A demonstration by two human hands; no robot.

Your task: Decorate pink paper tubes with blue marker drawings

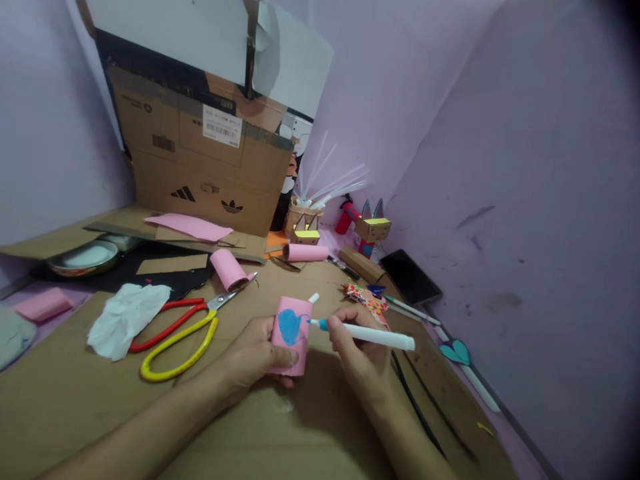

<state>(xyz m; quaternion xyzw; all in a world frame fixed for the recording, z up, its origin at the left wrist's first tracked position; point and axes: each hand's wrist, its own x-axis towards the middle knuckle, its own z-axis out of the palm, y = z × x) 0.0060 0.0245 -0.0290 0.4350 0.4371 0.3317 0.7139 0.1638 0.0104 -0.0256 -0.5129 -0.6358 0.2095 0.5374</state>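
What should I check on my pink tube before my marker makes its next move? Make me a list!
1. Left hand grips the pink tube: ok, its thumb presses on the front.
2. Right hand holds the marker: ok.
3. Marker uncapped: ok, its blue tip points at the tube.
4. Blue shape all filled in: not ok, its right part is only outlined.
5. Blue ink dry: cannot tell.
6. Scissors apart from both hands: ok, they lie left of the left hand.

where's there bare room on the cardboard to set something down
Bare cardboard lies outside the left forearm, nearer than the scissors and white tissue; another patch lies between it and the right forearm. Beyond the right hand it is crowded: floral piece, cardboard strip, dark slab.
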